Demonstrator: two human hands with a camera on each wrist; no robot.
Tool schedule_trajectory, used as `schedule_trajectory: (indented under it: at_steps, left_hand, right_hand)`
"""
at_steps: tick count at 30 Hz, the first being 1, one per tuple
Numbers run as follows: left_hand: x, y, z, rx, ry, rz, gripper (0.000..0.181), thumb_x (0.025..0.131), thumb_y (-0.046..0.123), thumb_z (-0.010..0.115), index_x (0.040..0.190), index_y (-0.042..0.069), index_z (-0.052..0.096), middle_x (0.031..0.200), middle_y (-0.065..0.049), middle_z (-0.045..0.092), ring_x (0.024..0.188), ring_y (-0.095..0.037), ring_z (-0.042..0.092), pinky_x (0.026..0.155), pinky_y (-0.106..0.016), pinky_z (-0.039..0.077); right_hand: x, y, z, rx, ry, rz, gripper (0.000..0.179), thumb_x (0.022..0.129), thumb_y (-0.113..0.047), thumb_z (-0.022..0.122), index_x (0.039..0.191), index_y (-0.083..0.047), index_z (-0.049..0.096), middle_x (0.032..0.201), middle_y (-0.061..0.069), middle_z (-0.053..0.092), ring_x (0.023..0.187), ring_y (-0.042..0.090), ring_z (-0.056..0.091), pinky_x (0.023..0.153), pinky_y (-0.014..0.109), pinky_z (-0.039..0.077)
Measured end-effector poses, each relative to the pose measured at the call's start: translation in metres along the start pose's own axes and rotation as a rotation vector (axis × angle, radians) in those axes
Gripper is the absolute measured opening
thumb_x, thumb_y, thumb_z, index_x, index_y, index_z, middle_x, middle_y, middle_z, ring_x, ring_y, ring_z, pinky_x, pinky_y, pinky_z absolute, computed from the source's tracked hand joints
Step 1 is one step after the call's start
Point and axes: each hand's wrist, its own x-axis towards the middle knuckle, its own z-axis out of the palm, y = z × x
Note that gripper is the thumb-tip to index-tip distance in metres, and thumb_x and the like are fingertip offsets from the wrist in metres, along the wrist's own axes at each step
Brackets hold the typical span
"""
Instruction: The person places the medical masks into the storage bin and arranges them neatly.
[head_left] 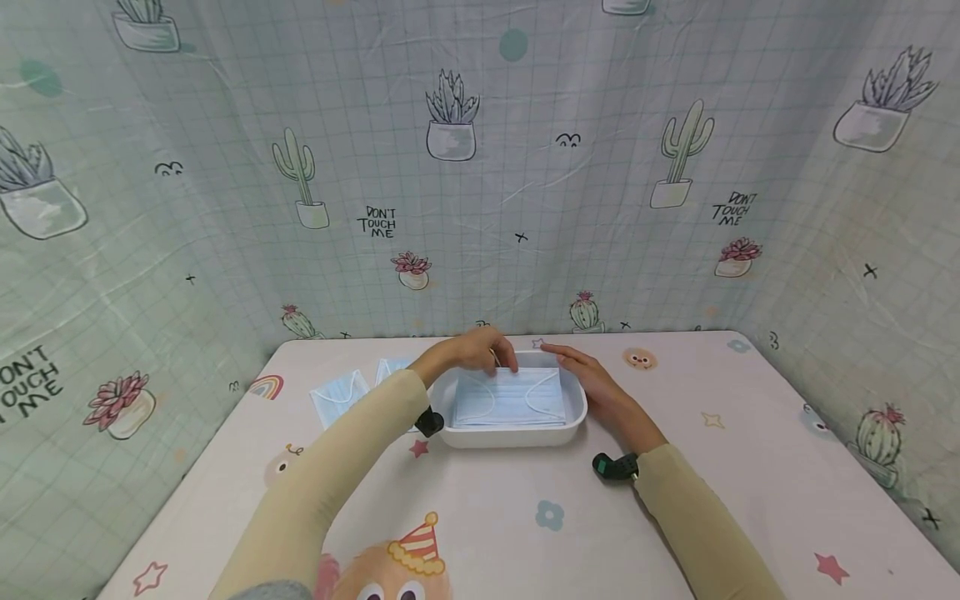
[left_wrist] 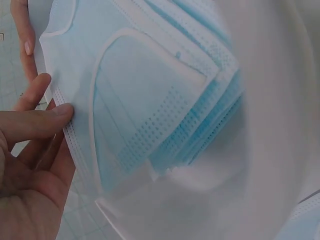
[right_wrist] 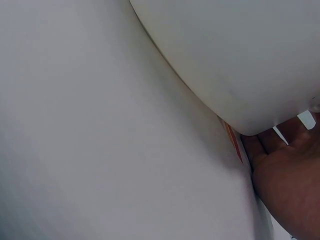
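Observation:
A stack of light-blue face masks (head_left: pixel 510 397) with white ear loops lies in a white plastic tub (head_left: pixel 510 437). My left hand (head_left: pixel 477 348) reaches over the far edge of the stack. In the left wrist view, its thumb and fingers pinch the border of the top mask (left_wrist: pixel 75 95), which is slightly lifted off the masks beneath. My right hand (head_left: pixel 600 392) rests along the tub's right side, fingers fairly straight. In the right wrist view, the fingers of that hand (right_wrist: pixel 290 170) touch the tub's outer wall (right_wrist: pixel 225 65).
Left of the tub, a face mask (head_left: pixel 339 396) lies on the table, with another mask (head_left: pixel 392 367) partly hidden behind my left forearm. The table (head_left: pixel 495 542) has a pale cover with printed stars and faces. A patterned curtain (head_left: pixel 517 192) rises behind it.

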Motion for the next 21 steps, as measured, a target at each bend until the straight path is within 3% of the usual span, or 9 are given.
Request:
schedule_trajectory:
  at_steps: [5, 11, 21]
  left_hand:
    - [0.0003, -0.0022, 0.0012, 0.001, 0.034, 0.002, 0.039, 0.078, -0.021, 0.062, 0.105, 0.001, 0.08, 0.11, -0.012, 0.078, 0.1, -0.019, 0.068, 0.085, -0.023, 0.053]
    - [-0.0017, -0.0038, 0.0033, 0.002, 0.045, -0.004, 0.035, 0.083, -0.018, 0.065, 0.107, 0.002, 0.08, 0.111, -0.011, 0.079, 0.104, -0.019, 0.071, 0.09, -0.027, 0.057]
    - [-0.0059, -0.0083, 0.0048, -0.041, -0.007, -0.069, 0.034, 0.088, -0.013, 0.061, 0.113, 0.003, 0.079, 0.119, -0.011, 0.077, 0.112, -0.02, 0.07, 0.099, -0.033, 0.058]
  right_hand:
    - [-0.0001, -0.0004, 0.0002, 0.0, -0.004, 0.003, 0.046, 0.112, -0.029, 0.041, 0.157, -0.022, 0.045, 0.172, 0.002, 0.027, 0.157, 0.031, 0.028, 0.124, 0.052, 0.032]
    - [0.0, 0.0005, 0.0003, 0.004, -0.007, 0.007, 0.046, 0.113, -0.029, 0.04, 0.158, -0.022, 0.045, 0.172, 0.003, 0.027, 0.157, 0.032, 0.028, 0.124, 0.054, 0.031]
    - [0.0, 0.0005, -0.0002, 0.01, -0.001, 0.013, 0.045, 0.112, -0.027, 0.041, 0.157, -0.022, 0.046, 0.171, 0.001, 0.029, 0.158, 0.031, 0.027, 0.126, 0.056, 0.028]
